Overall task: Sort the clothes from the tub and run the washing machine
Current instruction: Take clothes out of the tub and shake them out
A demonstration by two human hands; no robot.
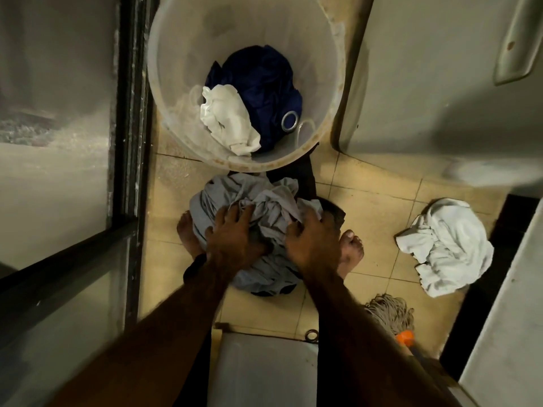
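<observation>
I read the round translucent plastic tub [176,69] as cloudy and matt, its rim stained and rough-looking. Inside it, the dark blue cloth [264,80] has a faint satin sheen and carries 1 shiny metal ring [290,121]; the white crumpled cloth [229,121] looks soft and matt. The crumpled grey cloth bundle [264,201] seems thin, matt and heavily creased. The white cloth heap [446,248] looks thicker. The beige floor tiles [376,207] are smooth with a dull gloss. The mop head [390,312] is rough twisted cord under a glossy orange plastic collar [405,337]. The dark door frame [129,113] looks like scuffed metal, holding frosted glass [58,186].
</observation>
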